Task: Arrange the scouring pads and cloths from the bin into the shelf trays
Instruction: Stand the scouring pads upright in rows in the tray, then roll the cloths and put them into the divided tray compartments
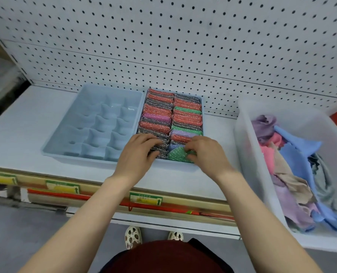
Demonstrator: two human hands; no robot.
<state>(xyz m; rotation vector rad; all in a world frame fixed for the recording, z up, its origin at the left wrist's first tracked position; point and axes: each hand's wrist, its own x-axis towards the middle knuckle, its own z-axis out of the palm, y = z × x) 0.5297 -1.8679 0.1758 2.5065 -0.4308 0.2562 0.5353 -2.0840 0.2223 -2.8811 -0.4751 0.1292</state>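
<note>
Nearest the camera is the person's dark red top, with two bare forearms reaching from it to the shelf (35, 119); behind rises a white pegboard back panel (183, 36), hard and evenly perforated. The largest container is the translucent plastic bin (246, 146) at the right, which holds a loose heap of soft, crumpled cloths (293, 174) in blue, pink, lilac and beige; these look untouched, so the cloth half of the task seems still to do. Next, the pale blue divided tray (69, 123), rigid moulded plastic with small cells, holds nothing visible. Beside it, touching, the right-hand tray (203, 107) is packed in two rows with flat scouring pads (157, 111), glittery and coarse, red, grey, green and purple; this part looks nearly finished. The left hand (136, 154) rests with curled fingers on the front grey pads; the right hand (207, 152) pinches a green dotted pad (178, 154) at the tray's front edge, seemingly tucking it in.
</note>
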